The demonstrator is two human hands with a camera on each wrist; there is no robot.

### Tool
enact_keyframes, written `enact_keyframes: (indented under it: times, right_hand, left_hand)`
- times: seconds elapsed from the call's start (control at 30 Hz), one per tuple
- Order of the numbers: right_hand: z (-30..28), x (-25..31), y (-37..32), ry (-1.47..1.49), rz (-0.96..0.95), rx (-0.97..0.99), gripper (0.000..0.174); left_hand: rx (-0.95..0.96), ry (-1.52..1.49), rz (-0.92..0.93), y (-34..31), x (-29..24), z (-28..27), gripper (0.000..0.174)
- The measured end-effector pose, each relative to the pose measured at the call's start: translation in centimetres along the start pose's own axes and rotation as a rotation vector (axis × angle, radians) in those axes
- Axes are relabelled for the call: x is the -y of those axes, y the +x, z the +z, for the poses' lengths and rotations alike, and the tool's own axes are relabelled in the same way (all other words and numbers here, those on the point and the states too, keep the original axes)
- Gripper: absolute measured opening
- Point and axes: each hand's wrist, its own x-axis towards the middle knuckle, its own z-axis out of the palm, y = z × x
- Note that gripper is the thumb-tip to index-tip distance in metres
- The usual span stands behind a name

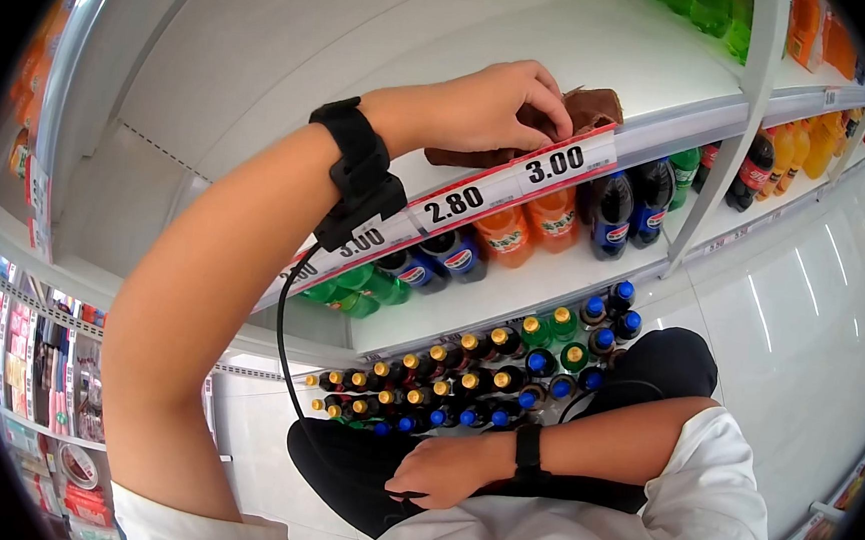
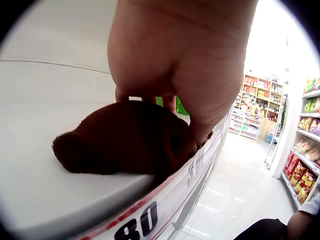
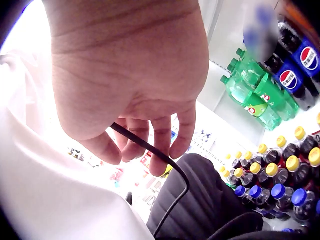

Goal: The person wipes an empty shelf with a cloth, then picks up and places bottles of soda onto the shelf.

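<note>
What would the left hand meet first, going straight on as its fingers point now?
The left hand would first meet the brown cloth at its fingers, then probably the white shelf beneath, though depth there is hard to judge.

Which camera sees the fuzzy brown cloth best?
The left wrist view, because the fuzzy brown cloth looks big and close there, even with the left hand over part of it. The head view shows it smaller, partly hidden by that hand. The right wrist view doesn't show it.
</note>
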Motion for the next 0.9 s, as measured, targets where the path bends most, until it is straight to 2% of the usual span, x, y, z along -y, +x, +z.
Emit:
enact_keyframes:
  times: [0.27, 0.57, 0.67, 0.83, 0.9]
  right_hand:
    - [0.6, -0.9, 0.5, 0.01, -0.028, -0.028, 0.016]
    - [-0.1, -0.5, 0.5, 0.031, -0.025, -0.028, 0.016]
    - [-0.4, -0.4, 0.6, -0.013, 0.005, 0.05, 0.019]
    - [-0.5, -0.4, 0.6, 0.009, 0.017, 0.044, 0.018]
    - [-0.9, -0.2, 0.5, 0.011, 0.021, 0.052, 0.019]
  left_hand:
    - [0.191, -0.043, -0.168, -3.7, -0.4, -1.9, 0.019]
    - [0.228, -0.093, -0.278, -7.7, 0.7, -2.6, 0.016]
    - [0.262, -0.055, -0.296, -9.3, 1.1, -2.9, 0.015]
    - [0.342, -0.081, -0.484, -12.1, 1.1, -3.8, 0.016]
    - [0.365, -0.084, -0.498, -13.0, 1.9, -4.0, 0.016]
